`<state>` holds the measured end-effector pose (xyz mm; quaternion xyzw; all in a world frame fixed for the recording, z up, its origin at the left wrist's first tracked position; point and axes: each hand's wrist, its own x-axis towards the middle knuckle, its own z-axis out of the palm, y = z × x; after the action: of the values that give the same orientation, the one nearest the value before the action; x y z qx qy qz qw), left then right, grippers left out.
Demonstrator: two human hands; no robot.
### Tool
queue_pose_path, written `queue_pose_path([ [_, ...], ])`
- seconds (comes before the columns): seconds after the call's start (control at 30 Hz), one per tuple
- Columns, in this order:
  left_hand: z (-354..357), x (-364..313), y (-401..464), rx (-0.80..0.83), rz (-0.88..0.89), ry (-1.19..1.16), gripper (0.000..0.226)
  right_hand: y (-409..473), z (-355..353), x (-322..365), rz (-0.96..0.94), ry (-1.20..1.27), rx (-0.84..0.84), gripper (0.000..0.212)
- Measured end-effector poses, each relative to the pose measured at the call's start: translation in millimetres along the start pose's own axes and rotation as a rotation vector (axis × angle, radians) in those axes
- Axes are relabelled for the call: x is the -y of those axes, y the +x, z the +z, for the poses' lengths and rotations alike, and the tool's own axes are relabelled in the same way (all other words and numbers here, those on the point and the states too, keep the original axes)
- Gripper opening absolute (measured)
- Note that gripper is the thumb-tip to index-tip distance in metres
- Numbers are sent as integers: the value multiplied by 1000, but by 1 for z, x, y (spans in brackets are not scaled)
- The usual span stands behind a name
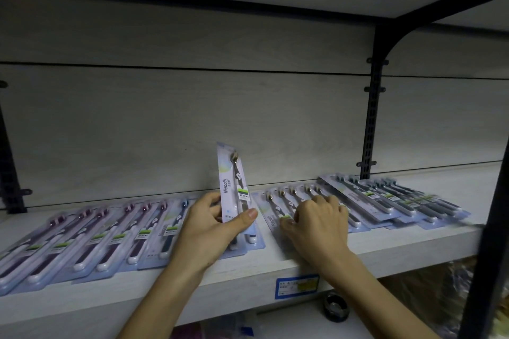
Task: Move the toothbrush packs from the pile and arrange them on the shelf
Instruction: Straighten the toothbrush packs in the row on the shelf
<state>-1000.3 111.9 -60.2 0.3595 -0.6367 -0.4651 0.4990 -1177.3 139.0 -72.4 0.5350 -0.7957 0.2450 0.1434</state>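
Observation:
My left hand (212, 226) grips one toothbrush pack (234, 181) by its lower end and holds it upright above the shelf (270, 261). To its left, a row of toothbrush packs (91, 239) lies flat and overlapping on the shelf. My right hand (316, 223) rests palm down with curled fingers on a group of flat packs (289, 195) in the middle. Further right lies a loose pile of packs (385, 201), stacked askew.
A black upright post (371, 124) and bracket stand against the back panel right of centre. Another black post (490, 215) runs down the right edge. A blue price label (297, 286) sits on the shelf front. Below is a lower shelf with a small dark jar (336, 308).

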Motion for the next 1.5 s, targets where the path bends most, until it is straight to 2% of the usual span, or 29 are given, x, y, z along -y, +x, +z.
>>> queue_pose_path([
  [0.17, 8, 2, 1, 36, -5, 52, 51, 1, 0, -7, 10, -7, -9, 31],
  [0.5, 19, 3, 4, 2, 3, 93, 56, 2, 1, -4, -31, -30, -42, 34],
  [0.6, 22, 7, 7, -1, -3, 166, 65, 3, 1, -5, -23, -19, -44, 44],
  [0.7, 26, 11, 11, 8, -23, 252, 65, 3, 4, -7, -12, -2, -53, 44],
  [0.83, 31, 11, 16, 38, 4, 454, 59, 4, 9, -11, -11, 41, -46, 36],
  [1.03, 39, 6, 18, 68, 55, 748, 50, 4, 8, -15, -15, 38, -4, 41],
  [1.17, 41, 10, 21, 33, 122, 903, 49, 4, 8, -16, -16, 66, -9, 40],
  [1.5, 34, 18, 25, -87, 192, 975, 15, 4, 8, -15, -14, 75, -11, 36],
])
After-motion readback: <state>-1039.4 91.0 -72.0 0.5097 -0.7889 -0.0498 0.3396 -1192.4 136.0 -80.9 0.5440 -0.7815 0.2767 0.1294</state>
